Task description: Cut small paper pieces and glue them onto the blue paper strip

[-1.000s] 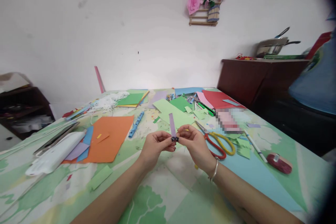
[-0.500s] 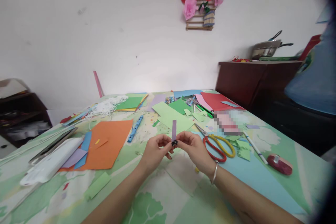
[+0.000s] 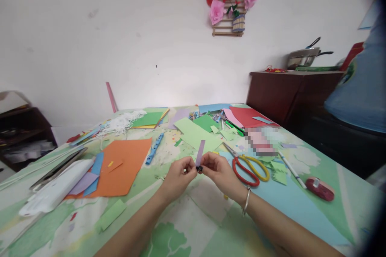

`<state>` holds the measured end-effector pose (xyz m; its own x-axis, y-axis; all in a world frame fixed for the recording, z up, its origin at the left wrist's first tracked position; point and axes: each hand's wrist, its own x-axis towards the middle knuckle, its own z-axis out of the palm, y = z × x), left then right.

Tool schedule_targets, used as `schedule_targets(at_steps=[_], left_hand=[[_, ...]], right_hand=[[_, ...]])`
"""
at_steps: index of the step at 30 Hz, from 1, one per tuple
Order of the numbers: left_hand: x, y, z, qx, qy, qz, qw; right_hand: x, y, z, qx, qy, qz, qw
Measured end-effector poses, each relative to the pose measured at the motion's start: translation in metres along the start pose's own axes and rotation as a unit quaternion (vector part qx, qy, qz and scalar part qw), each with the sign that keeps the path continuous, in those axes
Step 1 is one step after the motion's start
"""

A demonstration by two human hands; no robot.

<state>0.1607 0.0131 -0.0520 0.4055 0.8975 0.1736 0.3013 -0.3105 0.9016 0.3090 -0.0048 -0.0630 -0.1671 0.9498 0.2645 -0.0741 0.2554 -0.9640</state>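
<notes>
A narrow purple paper strip [image 3: 200, 152] stands up between my two hands over the middle of the table. My left hand [image 3: 181, 174] pinches its lower end from the left. From the other side my right hand [image 3: 219, 170], with a silver bangle at the wrist, pinches the same end. Dark nails meet at the strip's foot, so what the fingertips do there is partly hidden. Just right of my right hand lie scissors [image 3: 245, 164] with red and yellow handles, blades pointing away. Light green paper [image 3: 196, 132] is spread beyond the hands.
Orange paper [image 3: 126, 164], a blue flute-like tube [image 3: 155, 148] and a white power strip [image 3: 57, 188] lie to the left. Right are light blue paper [image 3: 295, 204], a white pen [image 3: 292, 169] and a dark red object [image 3: 319, 188]. A brown cabinet [image 3: 277, 94] stands behind.
The top of the purple strip has tilted slightly to the right. Both hands stay together at its lower end, and the view has shifted a little.
</notes>
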Motion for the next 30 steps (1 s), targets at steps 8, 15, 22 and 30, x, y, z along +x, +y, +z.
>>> schedule_targets(at_steps=[8,15,22,30], left_hand=[[-0.002,-0.005,0.007,0.051,0.020,0.019,0.998],[-0.003,0.000,0.011,-0.012,0.060,0.004,0.998],[-0.003,0.002,0.004,-0.175,0.066,-0.052,0.981],[-0.004,0.010,0.002,-0.232,0.072,-0.079,0.967]], right_hand=[[-0.001,0.003,0.001,-0.132,0.024,-0.021,0.991],[0.002,-0.017,-0.033,-0.546,-0.008,0.079,0.834],[0.006,-0.015,-0.105,-0.637,0.037,0.251,0.728],[0.006,-0.014,-0.127,-0.619,0.036,0.282,0.732]])
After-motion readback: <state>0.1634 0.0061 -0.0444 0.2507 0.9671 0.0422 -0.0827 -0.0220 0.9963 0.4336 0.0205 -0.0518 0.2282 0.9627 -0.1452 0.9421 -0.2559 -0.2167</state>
